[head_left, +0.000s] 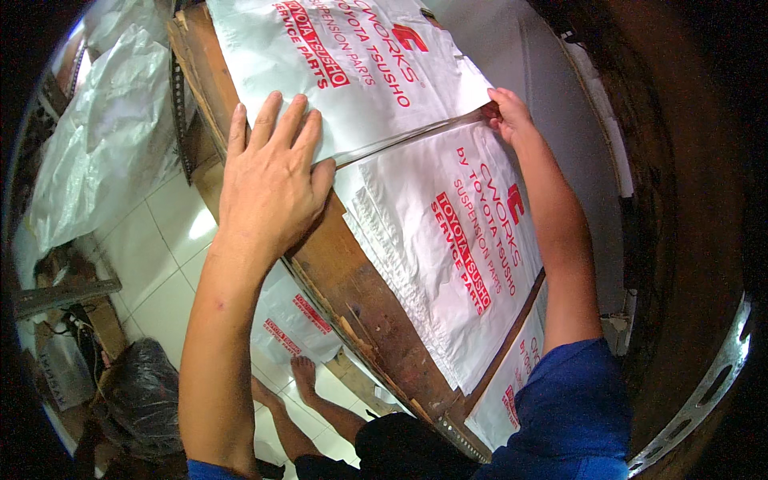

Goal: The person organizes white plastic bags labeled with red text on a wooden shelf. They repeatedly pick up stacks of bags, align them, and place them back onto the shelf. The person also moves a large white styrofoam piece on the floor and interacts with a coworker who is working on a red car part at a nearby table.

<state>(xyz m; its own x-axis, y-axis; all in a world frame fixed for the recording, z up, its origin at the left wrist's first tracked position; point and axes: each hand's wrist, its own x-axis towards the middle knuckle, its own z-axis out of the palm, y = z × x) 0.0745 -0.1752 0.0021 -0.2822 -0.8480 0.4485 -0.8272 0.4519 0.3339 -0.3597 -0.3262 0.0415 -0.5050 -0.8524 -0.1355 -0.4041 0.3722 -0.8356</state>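
Observation:
A white plastic bag point(352, 96) with red print lies flat across the far part of the wooden bench point(352, 272). My left hand point(276, 176) rests palm down on its near left corner, fingers spread. At the bag's right corner, my right hand point(508, 116) pinches the edge between thumb and fingers, lifting it slightly. Nearer to me lies a stack of similar white printed bags point(448, 240), its left edges layered and crumpled. A narrow dark gap separates the far bag from this stack.
More printed bags point(504, 400) lie at the bench's near right end. Another printed bag point(296, 320) is on the tiled floor below. Clear plastic sheeting point(104, 136) hangs at the left, above a black plastic-wrapped bundle point(144, 392). A grey wall panel point(552, 96) stands along the right.

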